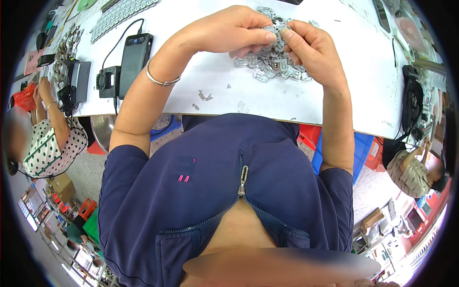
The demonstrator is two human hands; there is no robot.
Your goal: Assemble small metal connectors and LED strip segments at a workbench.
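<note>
My left hand [234,29] and my right hand [315,50] meet over a pile of small pale-grey, clear-looking parts [272,71] on the white table. Between the two thumbs and fingertips is a small translucent grey plastic piece [271,31], pinched from both sides. Its exact kind is too small to make out. Both hands are closed, with the thumbs on top; several of the left fingers are partly hidden beneath that hand. The pile spreads under and just in front of my fingers.
Left on the white table [229,88] stand a black box with a small display [135,62] and a cable, and a smaller black device [109,82]. Rows of grey parts [119,19] lie at the far left. Co-workers sit at left [57,148] and right [409,172].
</note>
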